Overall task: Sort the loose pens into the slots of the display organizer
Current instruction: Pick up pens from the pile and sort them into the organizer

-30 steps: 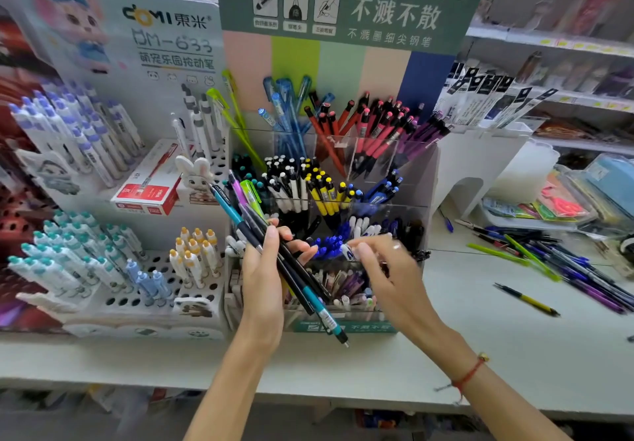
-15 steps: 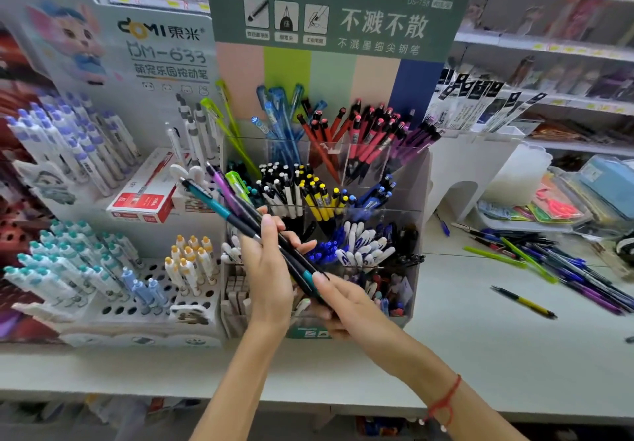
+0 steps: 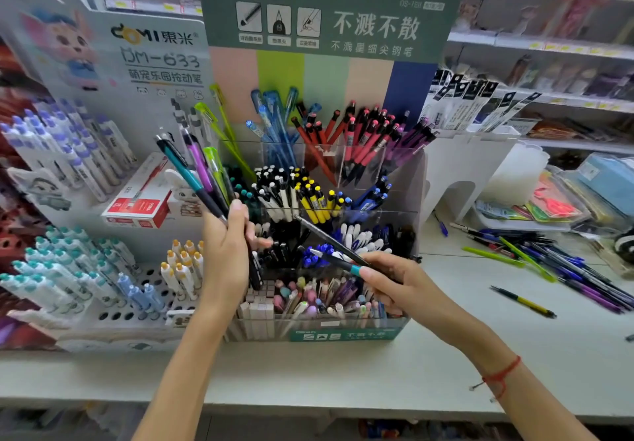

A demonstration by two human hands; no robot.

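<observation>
The clear tiered display organizer (image 3: 404,180) stands at centre, its slots filled with blue, red, purple, yellow, white and black pens. My left hand (image 3: 226,252) grips a bundle of pens (image 3: 202,180) in front of its left side, with teal, purple and green barrels fanning up and left. My right hand (image 3: 394,283) pinches two dark pens (image 3: 329,245), one with a teal band, angled up and left over the lower slots. A pile of loose pens (image 3: 555,262) lies on the shelf to the right.
A white display of capped pens (image 3: 79,269) stands at left, with a red and white box (image 3: 137,205) on it. One yellow and black pen (image 3: 523,301) lies alone at right. Plastic pouches (image 3: 555,204) and a white stand (image 3: 459,173) sit behind the loose pens.
My right hand reached under the left hand's bundle, pulled out two dark pens and drew them to the right. The left hand tilted its bundle more upright.
</observation>
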